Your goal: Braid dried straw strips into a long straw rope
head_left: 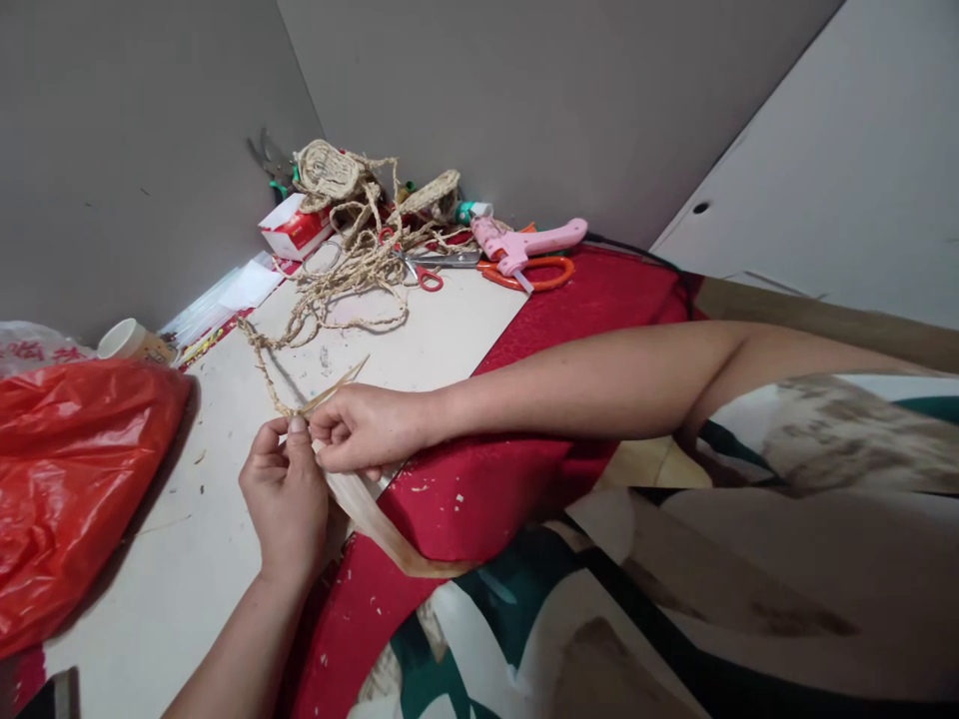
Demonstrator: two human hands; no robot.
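Note:
A braided straw cord runs from the tangled heap down to my fingers. My left hand pinches its near end between thumb and forefinger. Right beside it, my right hand is closed, fingers curled, on a straw strand. One thin pointed strand sticks out above the right hand. Below the hands, a wide pale straw strip hangs over the board's edge toward my lap. The exact crossing of the strands is hidden by my fingers.
A heap of braided cord lies at the back with red-handled scissors, orange-handled scissors and a pink glue gun. A red plastic bag and a paper cup stand left. Grey walls close off the back.

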